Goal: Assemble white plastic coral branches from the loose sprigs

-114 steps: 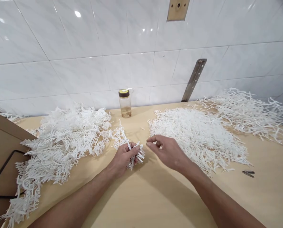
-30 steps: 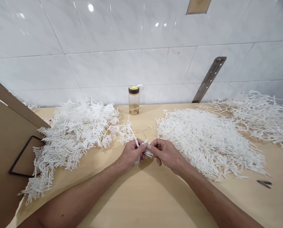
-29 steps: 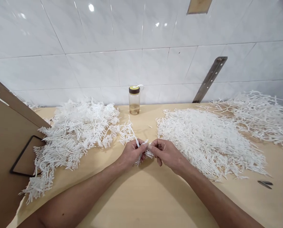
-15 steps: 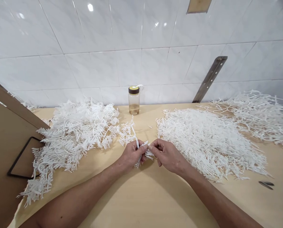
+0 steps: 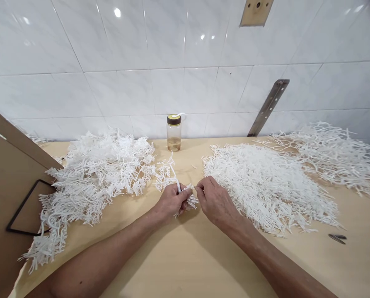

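Note:
My left hand point(image 5: 172, 200) is closed around a white branching plastic sprig point(image 5: 173, 169). Its stem sticks up past the thumb, and fine white twigs point(image 5: 192, 201) poke out beneath the fingers. Just to the right, my right hand point(image 5: 214, 200) has thumb and forefinger pinched together close to the left fingertips. Whatever is in that pinch is too small to make out. Beyond the left hand lie loose branching bits point(image 5: 163, 176). A heap of feathery white sprigs point(image 5: 100, 169) spreads to the left, and a pile of small white twigs point(image 5: 262, 186) to the right.
A lidded bottle point(image 5: 174, 138) stands by the tiled wall. Longer white stems point(image 5: 337, 155) lie at the far right. Small dark snips point(image 5: 337, 238) rest on the right of the table. A metal strip point(image 5: 268, 107) leans on the wall. A brown panel point(image 5: 7, 194) borders the left.
My right hand has turned so its back faces up more, and a small gap has opened between the hands. My left hand keeps its grip on the sprig. The view has shifted slightly.

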A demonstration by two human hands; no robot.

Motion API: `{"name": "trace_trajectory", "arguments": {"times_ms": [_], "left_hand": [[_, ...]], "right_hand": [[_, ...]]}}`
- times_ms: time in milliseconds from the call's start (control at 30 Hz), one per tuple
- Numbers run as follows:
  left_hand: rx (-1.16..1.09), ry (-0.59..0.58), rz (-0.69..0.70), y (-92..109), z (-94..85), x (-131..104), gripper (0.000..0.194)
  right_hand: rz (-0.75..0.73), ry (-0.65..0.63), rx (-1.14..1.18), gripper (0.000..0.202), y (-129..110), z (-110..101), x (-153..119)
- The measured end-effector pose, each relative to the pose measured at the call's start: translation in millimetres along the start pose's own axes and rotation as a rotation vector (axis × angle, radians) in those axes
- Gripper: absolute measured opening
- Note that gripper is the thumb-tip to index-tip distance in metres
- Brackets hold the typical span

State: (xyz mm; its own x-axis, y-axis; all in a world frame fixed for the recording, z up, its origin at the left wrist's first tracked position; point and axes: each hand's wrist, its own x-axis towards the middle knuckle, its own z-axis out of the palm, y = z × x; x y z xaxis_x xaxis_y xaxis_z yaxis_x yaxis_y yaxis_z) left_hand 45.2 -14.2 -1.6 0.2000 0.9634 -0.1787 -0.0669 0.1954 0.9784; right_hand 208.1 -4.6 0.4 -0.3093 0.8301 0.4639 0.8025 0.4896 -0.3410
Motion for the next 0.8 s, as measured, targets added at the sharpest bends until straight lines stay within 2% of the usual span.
{"name": "trace_trajectory", "arguments": {"times_ms": [100, 200, 333, 400, 467, 567, 633, 700, 800], "left_hand": [[-0.008, -0.005, 0.007, 0, 1.1, -5, 0.045], [-0.048, -0.037, -0.028, 0, 2.2, -7, 0.043], [-0.137, -0.037, -0.067, 3, 2.3, -7, 0.041], [-0.168, -0.012, -0.065, 4, 2.3, -5, 0.043], [-0.178, 0.010, -0.063, 4, 2.3, -5, 0.044], [-0.161, 0.005, -0.059, 5, 1.8, -5, 0.045], [-0.156, -0.004, -0.051, 5, 1.1, -5, 0.046], [-0.155, -0.007, -0.047, 6, 0.6, -5, 0.046], [-0.158, 0.001, -0.046, 7, 0.5, -4, 0.045]], "right_hand": [[0.126, 0.077, -0.035, 0.016, 15, -7, 5], [0.235, 0.219, -0.039, 0.014, 36, -23, 11], [0.284, 0.474, -0.048, 0.007, 54, -47, 17], [0.291, 0.488, 0.014, 0.015, 52, -52, 17], [0.301, 0.318, 0.172, 0.020, 42, -51, 15], [0.302, -0.114, 0.473, 0.029, 20, -40, 10], [0.280, -0.307, 0.616, 0.031, 7, -32, 6], [0.306, -0.382, 0.703, 0.030, -1, -27, 4], [0.387, -0.397, 0.755, 0.028, -3, -25, 3]]}}
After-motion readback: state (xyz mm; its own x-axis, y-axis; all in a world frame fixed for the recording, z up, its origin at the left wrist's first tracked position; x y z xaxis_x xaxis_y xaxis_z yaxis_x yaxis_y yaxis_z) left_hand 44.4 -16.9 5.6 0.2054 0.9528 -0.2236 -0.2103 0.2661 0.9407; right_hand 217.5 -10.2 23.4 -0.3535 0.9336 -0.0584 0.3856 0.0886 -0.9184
